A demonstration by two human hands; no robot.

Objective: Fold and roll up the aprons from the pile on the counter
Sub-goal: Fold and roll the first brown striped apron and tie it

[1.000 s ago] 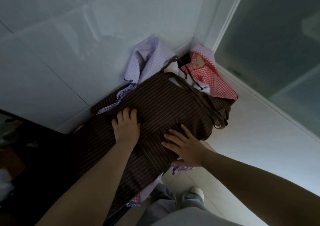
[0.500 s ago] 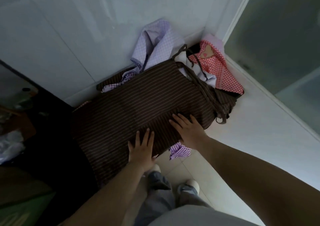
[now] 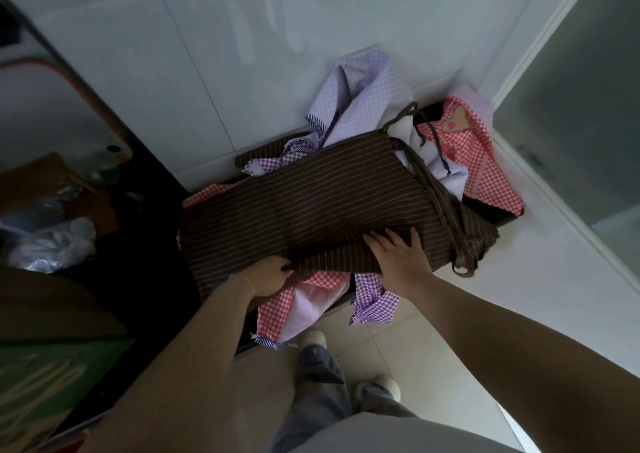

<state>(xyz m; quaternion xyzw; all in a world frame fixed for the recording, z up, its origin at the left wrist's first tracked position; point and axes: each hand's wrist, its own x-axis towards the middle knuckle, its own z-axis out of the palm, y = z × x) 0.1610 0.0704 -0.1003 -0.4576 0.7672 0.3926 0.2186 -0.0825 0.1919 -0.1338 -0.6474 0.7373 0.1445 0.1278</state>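
Note:
A brown striped apron (image 3: pixel 311 203) lies spread on top of the pile on the counter, its brown ties (image 3: pixel 450 217) bunched at the right end. My left hand (image 3: pixel 266 276) grips the apron's near edge, fingers curled round the fabric. My right hand (image 3: pixel 398 255) rests flat on the apron with fingers spread. Under it lie a red checked apron (image 3: pixel 485 172), a lilac checked apron (image 3: pixel 360 88) propped against the wall, and purple checked cloth (image 3: pixel 374 303) hanging over the counter's front.
A white tiled wall (image 3: pixel 207 54) stands behind the pile and a frosted glass panel (image 3: pixel 571 106) to the right. The white counter (image 3: pixel 540 279) runs right. Dark clutter and a plastic bag (image 3: pixel 48 244) sit at left. My shoes (image 3: pixel 377 390) are on the floor tiles.
My left hand slid from the apron's middle back to its near edge and took hold of it. My right hand moved slightly along the cloth. More red checked fabric now shows below the brown apron.

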